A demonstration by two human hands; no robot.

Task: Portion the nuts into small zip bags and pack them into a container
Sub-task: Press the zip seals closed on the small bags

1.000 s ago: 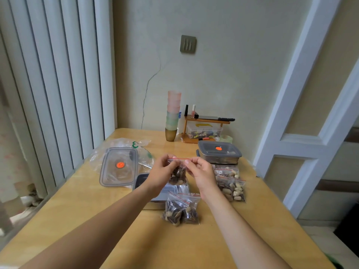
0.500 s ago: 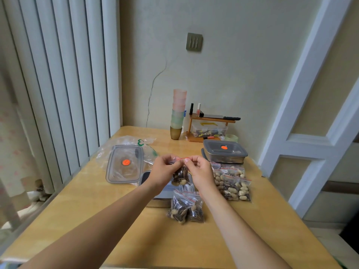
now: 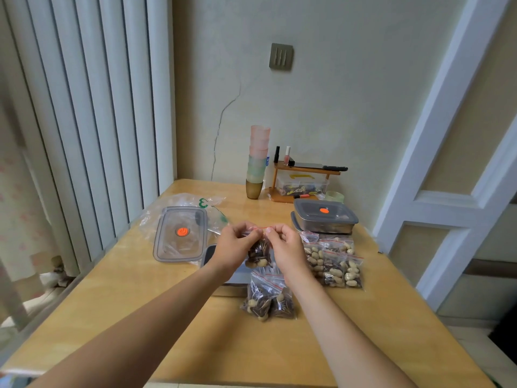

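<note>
1. Step in hand, as judged: sealing a filled portion. The left hand [image 3: 233,245] and right hand [image 3: 285,246] hold one small zip bag [image 3: 258,252] in the air above the table [image 3: 112,289], over the open container [image 3: 209,254].
2. Grip: both hands pinch the bag's red zip strip between thumb and fingertips, one at each end, fingers curled. The bag hangs below, holding dark and pale nuts.
3. Whether the strip is fully closed cannot be told.
4. Other stock: two filled bags [image 3: 268,299] lie near the table's front; more filled bags of pale nuts [image 3: 334,261] lie to the right, before a lidded container [image 3: 324,219]. A loose lid [image 3: 180,233] lies to the left.
5. Next move calls for running the pinch along the strip, then lowering the bag into the open container.
</note>
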